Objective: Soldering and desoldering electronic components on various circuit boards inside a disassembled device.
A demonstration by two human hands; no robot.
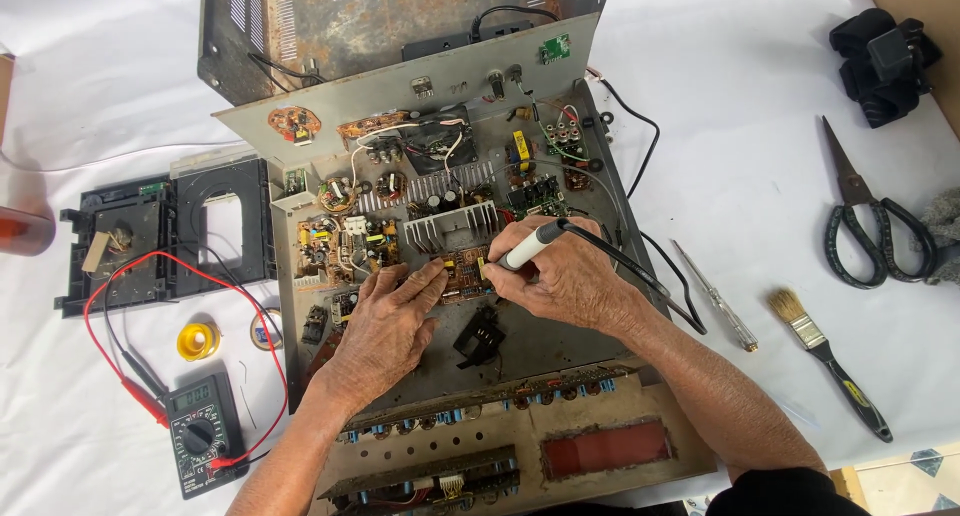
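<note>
— Fingers of our right hand are closed around the grey handle of the soldering iron, holding it like a pen. Do we agree on this?

— Yes, we agree. Our left hand holds nothing; it lies flat, palm down, on the metal floor of the chassis, and its fingers are stretched out, with the tips touching the left edge of the small brown circuit board.

— And which way does the iron point?

— We see its long axis running from upper right to lower left. The tip points down and to the left, onto the same small board, just beside our left fingertips. The black cable leaves the back end of the handle and runs to the right, over the chassis edge.

— Where is all this on the table?

— The opened device sits in the middle of the white table, with its lid tilted back at the far side. The iron and both hands are over its middle part, just in front of the finned heat sink.

— What lies around?

— At the left we have a black multimeter with red leads, a yellow solder spool and a black disc tray unit. At the right, well apart from our hands, lie a screwdriver, a paint brush and scissors.
</note>
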